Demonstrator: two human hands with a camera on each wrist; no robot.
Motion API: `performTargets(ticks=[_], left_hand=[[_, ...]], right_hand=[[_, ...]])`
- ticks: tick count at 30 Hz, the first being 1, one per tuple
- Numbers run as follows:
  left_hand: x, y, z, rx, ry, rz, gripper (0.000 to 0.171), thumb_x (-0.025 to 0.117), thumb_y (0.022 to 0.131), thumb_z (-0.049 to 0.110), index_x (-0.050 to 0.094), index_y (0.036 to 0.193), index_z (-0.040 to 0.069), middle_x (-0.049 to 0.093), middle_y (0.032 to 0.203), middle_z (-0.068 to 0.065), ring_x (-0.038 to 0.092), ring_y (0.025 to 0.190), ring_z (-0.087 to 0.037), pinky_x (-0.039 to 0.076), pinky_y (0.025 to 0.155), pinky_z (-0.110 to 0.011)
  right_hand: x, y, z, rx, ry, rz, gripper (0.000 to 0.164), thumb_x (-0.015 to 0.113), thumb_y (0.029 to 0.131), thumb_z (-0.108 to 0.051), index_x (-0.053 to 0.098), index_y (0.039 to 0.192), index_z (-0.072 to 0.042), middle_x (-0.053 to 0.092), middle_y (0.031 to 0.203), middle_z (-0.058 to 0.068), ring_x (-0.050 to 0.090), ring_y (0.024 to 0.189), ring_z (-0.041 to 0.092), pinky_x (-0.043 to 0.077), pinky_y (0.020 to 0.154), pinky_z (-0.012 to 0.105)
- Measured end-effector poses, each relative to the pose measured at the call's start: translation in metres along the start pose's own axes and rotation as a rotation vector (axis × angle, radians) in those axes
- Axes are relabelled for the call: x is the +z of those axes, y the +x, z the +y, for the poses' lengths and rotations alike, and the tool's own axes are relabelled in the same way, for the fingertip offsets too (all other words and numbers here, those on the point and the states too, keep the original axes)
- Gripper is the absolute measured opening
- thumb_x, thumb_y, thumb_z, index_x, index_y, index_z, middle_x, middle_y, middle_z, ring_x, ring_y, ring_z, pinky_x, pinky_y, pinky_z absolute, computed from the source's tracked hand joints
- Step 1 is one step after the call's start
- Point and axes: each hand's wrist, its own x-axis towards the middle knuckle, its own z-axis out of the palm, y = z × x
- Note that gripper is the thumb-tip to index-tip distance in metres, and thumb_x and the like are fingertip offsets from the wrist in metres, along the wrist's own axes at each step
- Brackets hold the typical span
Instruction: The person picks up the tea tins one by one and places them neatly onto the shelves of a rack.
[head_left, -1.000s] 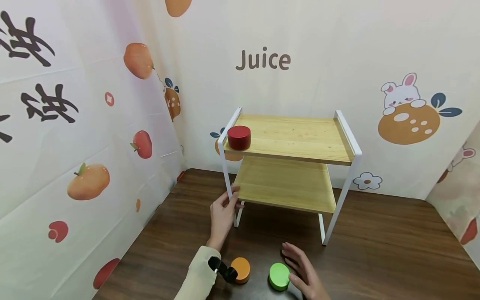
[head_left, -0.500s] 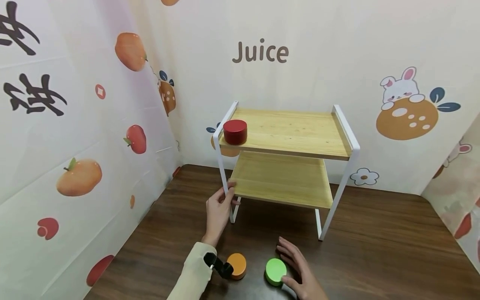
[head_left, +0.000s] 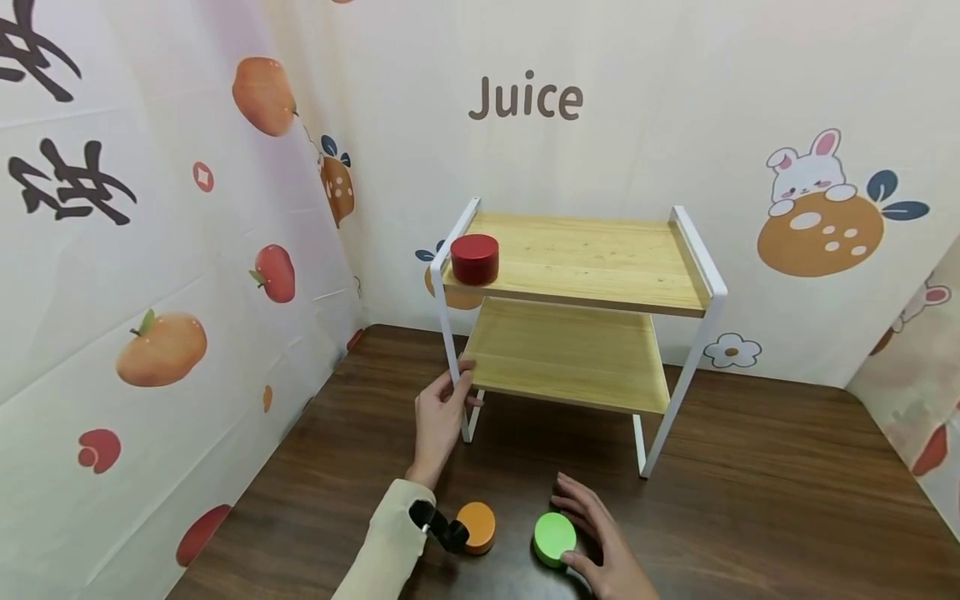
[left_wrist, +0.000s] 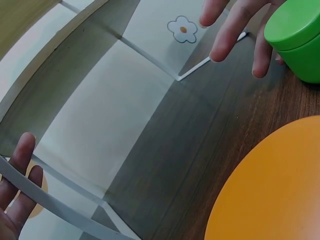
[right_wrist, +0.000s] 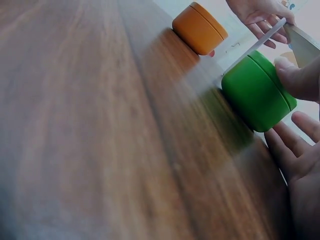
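My left hand (head_left: 440,414) grips the left front leg of a two-tier shelf (head_left: 577,350) with white side frames and light wood boards. In the left wrist view, fingers (left_wrist: 22,155) show behind the white leg. A green round lidded tin (head_left: 555,537) stands on the table, with my right hand (head_left: 603,542) around its right side. The thumb (right_wrist: 300,80) is at the lid; the other fingers spread loosely behind the tin. Whether the thumb touches it, I cannot tell. An orange round tin (head_left: 477,527) sits by my left wrist. On the top board's left front corner is a red round tin (head_left: 475,259).
The dark wood table (head_left: 780,483) extends to both sides of the shelf. A printed cloth wall (head_left: 600,150) stands close behind, and another (head_left: 172,275) runs along the left. A black wrist strap device (head_left: 442,529) overlaps the orange tin in the head view.
The head view has shifted slightly, so the scene sits a little higher. Both hands and the tins keep their places.
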Motion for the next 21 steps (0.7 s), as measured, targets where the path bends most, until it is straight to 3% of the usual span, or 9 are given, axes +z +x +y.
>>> performTargets(ticks=[6,11,16,21], left_hand=[[-0.0001,0.0008,-0.0004,0.001,0.0,-0.001,0.023,0.069,0.105,0.025,0.08,0.121,0.013,0.075,0.133,-0.008,0.077,0.073,-0.037,0.056,0.06,-0.023],[-0.0011,0.0015,-0.0028,0.016,0.013,-0.003,0.024,0.068,0.105,0.028,0.079,0.122,0.014,0.075,0.131,-0.008,0.077,0.074,-0.039,0.056,0.06,-0.026],[-0.0012,0.0016,-0.003,0.02,0.015,-0.002,0.024,0.068,0.105,0.028,0.079,0.122,0.015,0.076,0.131,-0.008,0.076,0.077,-0.046,0.054,0.059,-0.024],[-0.0005,0.0019,-0.0031,0.026,0.017,-0.009,0.025,0.068,0.105,0.026,0.079,0.123,0.012,0.075,0.132,-0.011,0.078,0.07,-0.028,0.049,0.057,-0.022]], right_hand=[[-0.0005,-0.0005,0.0002,0.001,-0.011,-0.003,0.081,0.072,0.094,0.005,0.028,0.162,0.006,0.036,0.166,0.019,0.061,0.136,0.015,0.051,0.106,0.02],[0.0003,-0.0016,-0.0001,-0.002,-0.007,0.002,0.081,0.073,0.093,0.005,0.031,0.162,0.003,0.038,0.168,0.009,0.064,0.131,0.013,0.05,0.105,0.019],[0.0008,-0.0012,-0.0013,0.007,-0.033,-0.002,0.078,0.071,0.094,0.007,0.032,0.162,0.001,0.041,0.164,0.021,0.065,0.13,0.015,0.052,0.103,0.021],[0.0011,-0.001,-0.0043,0.079,0.019,0.001,0.074,0.068,0.097,0.005,0.033,0.162,-0.001,0.046,0.156,0.032,0.063,0.134,0.02,0.052,0.106,0.021]])
